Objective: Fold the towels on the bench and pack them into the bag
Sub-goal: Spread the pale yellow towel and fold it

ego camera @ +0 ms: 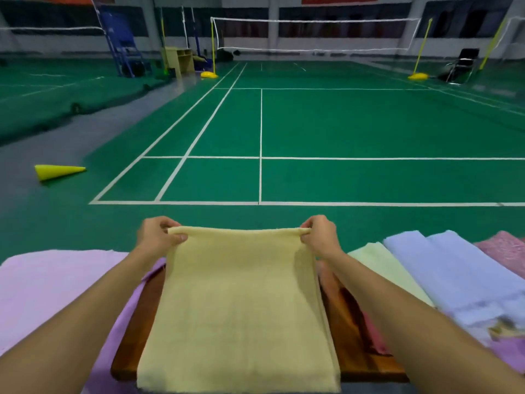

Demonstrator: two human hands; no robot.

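Flanking yellow towel (238,302): lilac towel (54,282) left, blue towel (443,268) right.

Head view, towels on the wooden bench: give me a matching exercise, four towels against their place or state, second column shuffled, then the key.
Column 1
1. pale yellow terry towel
2. lilac towel
3. light blue folded towel
4. pink patterned towel

Column 2
A. far right edge of the view
B. pinched at its far corners by the left hand and right hand
C. spread at the left end of the brown wooden bench
D. right of the pale green towel

Pairs: 1-B, 2-C, 3-D, 4-A
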